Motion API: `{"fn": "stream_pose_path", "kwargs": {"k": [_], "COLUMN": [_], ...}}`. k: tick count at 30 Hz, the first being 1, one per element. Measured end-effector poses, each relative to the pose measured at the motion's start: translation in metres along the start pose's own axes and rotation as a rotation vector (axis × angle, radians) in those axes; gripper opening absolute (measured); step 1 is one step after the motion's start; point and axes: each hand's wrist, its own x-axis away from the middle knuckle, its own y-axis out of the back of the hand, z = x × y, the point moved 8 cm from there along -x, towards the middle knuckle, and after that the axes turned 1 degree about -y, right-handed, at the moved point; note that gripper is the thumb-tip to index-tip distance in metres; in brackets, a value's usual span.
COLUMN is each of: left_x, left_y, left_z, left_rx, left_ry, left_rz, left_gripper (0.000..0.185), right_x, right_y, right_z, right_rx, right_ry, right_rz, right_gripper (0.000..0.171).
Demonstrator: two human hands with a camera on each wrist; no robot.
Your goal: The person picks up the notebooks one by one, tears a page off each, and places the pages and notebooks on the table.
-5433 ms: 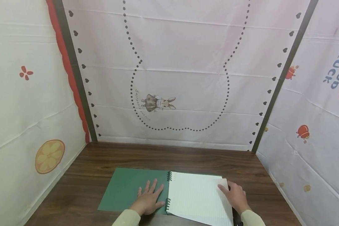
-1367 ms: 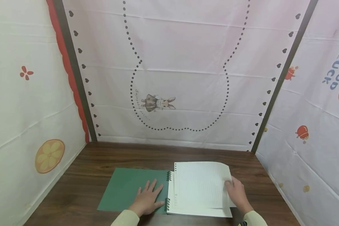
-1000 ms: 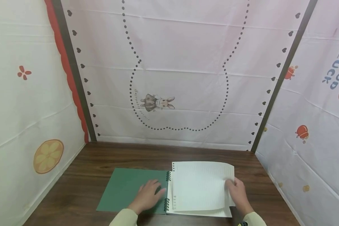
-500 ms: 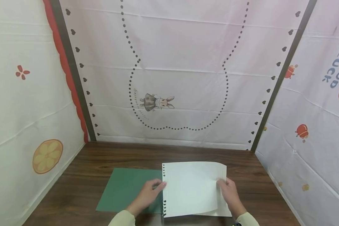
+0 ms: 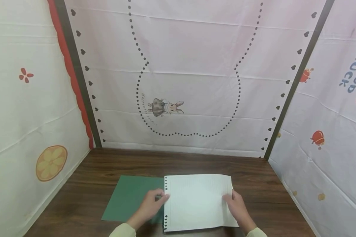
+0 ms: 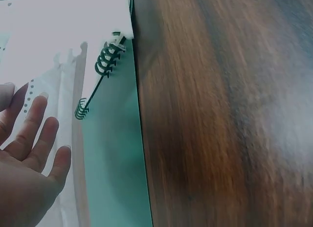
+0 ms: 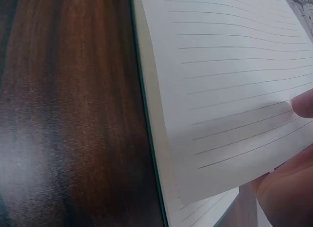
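Observation:
A green spiral notebook lies open on the brown table, its cover flat to the left. A loose lined sheet with torn ring holes down its left edge is held over the notebook's pages. My right hand pinches the sheet's right edge; in the right wrist view the thumb lies on top of the curling sheet. My left hand touches the sheet's holed edge with straight fingers, beside the wire spiral and the green cover.
Printed cloth walls close the table in at the back and on both sides. Bare wood runs along the notebook's right side and behind it.
The right hand lifted one page, pulled it free of the rings and brought it leftward. The left hand left the green cover and moved to the sheet's left edge.

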Motion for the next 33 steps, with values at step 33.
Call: {"fn": "stream_pose_path", "kwargs": {"k": [33], "left_x": [0.025], "left_y": [0.039], "left_z": [0.038], "left_rx": [-0.226], "left_ry": [0.097], "left_rz": [0.074], "left_gripper": [0.030], "right_x": [0.020], "right_y": [-0.037], "right_z": [-0.002], "right_rx": [0.196], "right_ry": [0.157], "right_rz": [0.219], "right_gripper": [0.024]}}
